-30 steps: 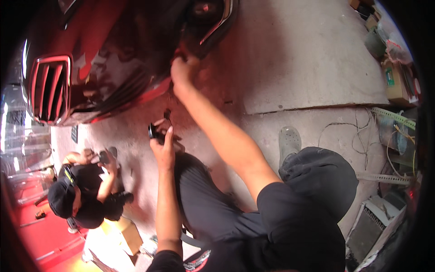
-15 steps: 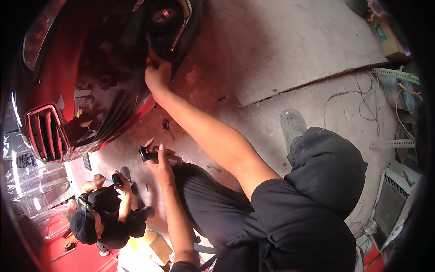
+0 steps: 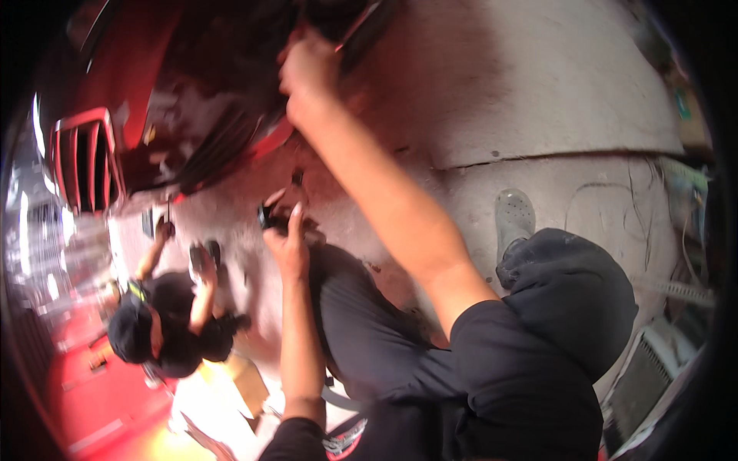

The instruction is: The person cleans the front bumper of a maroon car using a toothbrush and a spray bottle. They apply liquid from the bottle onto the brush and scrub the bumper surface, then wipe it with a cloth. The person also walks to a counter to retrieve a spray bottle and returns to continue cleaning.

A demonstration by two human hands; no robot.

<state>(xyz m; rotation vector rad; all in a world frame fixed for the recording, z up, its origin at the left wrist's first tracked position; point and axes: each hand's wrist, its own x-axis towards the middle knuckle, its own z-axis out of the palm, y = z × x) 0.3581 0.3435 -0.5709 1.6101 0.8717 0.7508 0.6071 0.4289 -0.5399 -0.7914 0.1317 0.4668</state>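
My right arm reaches up to the car bumper (image 3: 204,84), glossy dark red and black. There my right hand (image 3: 311,73) is closed at the edge of a dark round recess (image 3: 338,15). Motion blur and the hand itself hide whatever its fingers grip. Lower down, beside my dark trousers, my left hand (image 3: 288,242) is closed around a small black rounded part (image 3: 267,216), thumb pointing up. The part's exact kind cannot be made out.
A co-worker (image 3: 165,323) in black crouches at lower left, one hand raised near the bumper's slatted red-framed vent (image 3: 84,161). A cardboard box (image 3: 247,384) stands close by. Loose wires (image 3: 615,188) and a radiator-like finned panel (image 3: 649,376) lie at right.
The whole view has shifted and blurred. My right hand looks more curled at the recess; my left still holds the black part. The co-worker's hands have moved apart, one reaching up toward the bumper.
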